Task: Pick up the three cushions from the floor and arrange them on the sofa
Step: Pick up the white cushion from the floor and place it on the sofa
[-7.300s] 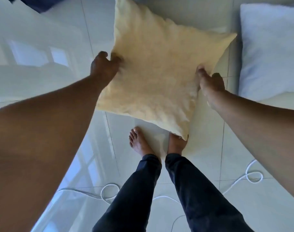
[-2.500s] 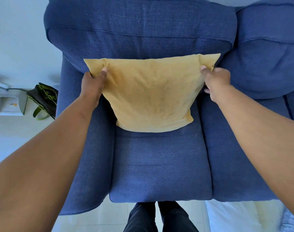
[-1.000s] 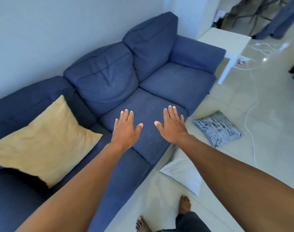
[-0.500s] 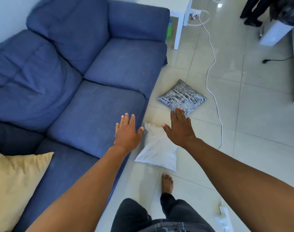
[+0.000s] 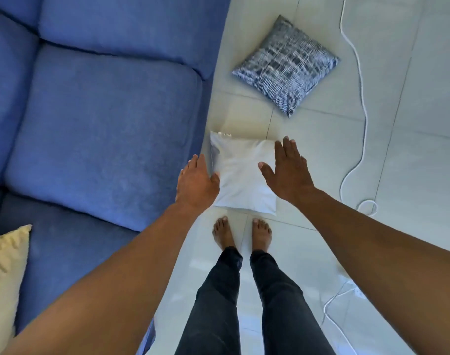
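A white cushion point(image 5: 242, 175) lies flat on the tiled floor just in front of my bare feet, beside the blue sofa point(image 5: 101, 129). My left hand point(image 5: 196, 184) hovers open over its left edge, and my right hand point(image 5: 288, 170) hovers open over its right edge; both hold nothing. A grey-patterned cushion point(image 5: 286, 64) lies on the floor farther away. The yellow cushion point(image 5: 3, 272) rests on the sofa seat at the lower left, partly cut off by the frame.
A white cable point(image 5: 359, 103) snakes across the floor to the right of both floor cushions and loops near my right forearm. My legs and feet point(image 5: 242, 234) stand right behind the white cushion. The sofa front edge runs along the left of the cushions.
The yellow cushion went from the floor onto the sofa and was let go. I have since turned and stepped up to the white cushion; both open hands now flank it.
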A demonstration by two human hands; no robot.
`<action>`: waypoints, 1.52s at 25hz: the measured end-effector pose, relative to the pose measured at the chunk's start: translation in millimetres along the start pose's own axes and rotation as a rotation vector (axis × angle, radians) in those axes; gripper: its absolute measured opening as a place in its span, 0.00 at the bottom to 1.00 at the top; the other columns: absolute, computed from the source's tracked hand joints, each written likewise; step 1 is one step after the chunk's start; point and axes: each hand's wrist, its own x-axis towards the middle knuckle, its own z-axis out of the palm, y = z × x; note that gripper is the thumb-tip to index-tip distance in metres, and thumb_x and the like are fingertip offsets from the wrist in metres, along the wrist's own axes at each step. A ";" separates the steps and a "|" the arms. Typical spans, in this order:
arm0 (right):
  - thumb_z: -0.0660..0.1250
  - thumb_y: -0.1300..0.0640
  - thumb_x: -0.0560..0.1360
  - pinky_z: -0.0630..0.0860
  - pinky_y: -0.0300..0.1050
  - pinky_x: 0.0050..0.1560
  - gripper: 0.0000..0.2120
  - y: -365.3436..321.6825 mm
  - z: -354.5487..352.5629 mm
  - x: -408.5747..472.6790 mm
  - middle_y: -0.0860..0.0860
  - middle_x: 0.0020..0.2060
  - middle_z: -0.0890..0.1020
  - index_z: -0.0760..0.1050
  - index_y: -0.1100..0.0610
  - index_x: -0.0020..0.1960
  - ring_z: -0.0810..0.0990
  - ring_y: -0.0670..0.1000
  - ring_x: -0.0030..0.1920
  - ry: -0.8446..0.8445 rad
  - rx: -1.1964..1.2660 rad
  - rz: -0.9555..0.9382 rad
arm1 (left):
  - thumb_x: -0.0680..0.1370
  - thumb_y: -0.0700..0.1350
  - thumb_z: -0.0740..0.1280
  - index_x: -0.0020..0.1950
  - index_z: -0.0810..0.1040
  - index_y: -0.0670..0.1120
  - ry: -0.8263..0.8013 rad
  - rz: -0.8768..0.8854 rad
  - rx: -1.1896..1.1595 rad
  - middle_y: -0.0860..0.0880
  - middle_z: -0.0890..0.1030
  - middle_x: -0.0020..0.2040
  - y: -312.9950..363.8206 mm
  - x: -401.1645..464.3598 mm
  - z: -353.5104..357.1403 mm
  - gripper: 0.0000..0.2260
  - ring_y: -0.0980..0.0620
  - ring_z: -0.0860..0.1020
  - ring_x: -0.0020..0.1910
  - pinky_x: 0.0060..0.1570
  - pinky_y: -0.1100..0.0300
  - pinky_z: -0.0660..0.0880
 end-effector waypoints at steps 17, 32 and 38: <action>0.66 0.35 0.79 0.61 0.55 0.81 0.46 162.7 312.3 246.1 0.60 0.82 0.64 0.56 0.62 0.84 0.62 0.60 0.82 0.024 0.421 0.442 | 0.76 0.64 0.68 0.76 0.70 0.40 -0.062 -0.448 -0.452 0.41 0.76 0.73 -107.2 304.3 289.9 0.37 0.40 0.77 0.70 0.68 0.53 0.74; 0.80 0.39 0.70 0.83 0.48 0.55 0.27 123.5 158.3 144.8 0.52 0.56 0.85 0.82 0.57 0.60 0.85 0.53 0.55 0.140 1.161 0.600 | 0.75 0.44 0.78 0.61 0.81 0.44 -0.110 -0.417 -1.026 0.51 0.85 0.47 -31.6 186.6 172.7 0.16 0.56 0.83 0.42 0.35 0.64 0.79; 0.80 0.42 0.71 0.81 0.56 0.67 0.15 85.1 32.2 51.4 0.51 0.53 0.87 0.84 0.51 0.49 0.86 0.55 0.58 0.177 1.232 0.517 | 0.76 0.38 0.77 0.61 0.83 0.41 -0.134 -0.352 -1.217 0.48 0.87 0.49 10.3 73.5 44.0 0.14 0.57 0.86 0.40 0.36 0.66 0.81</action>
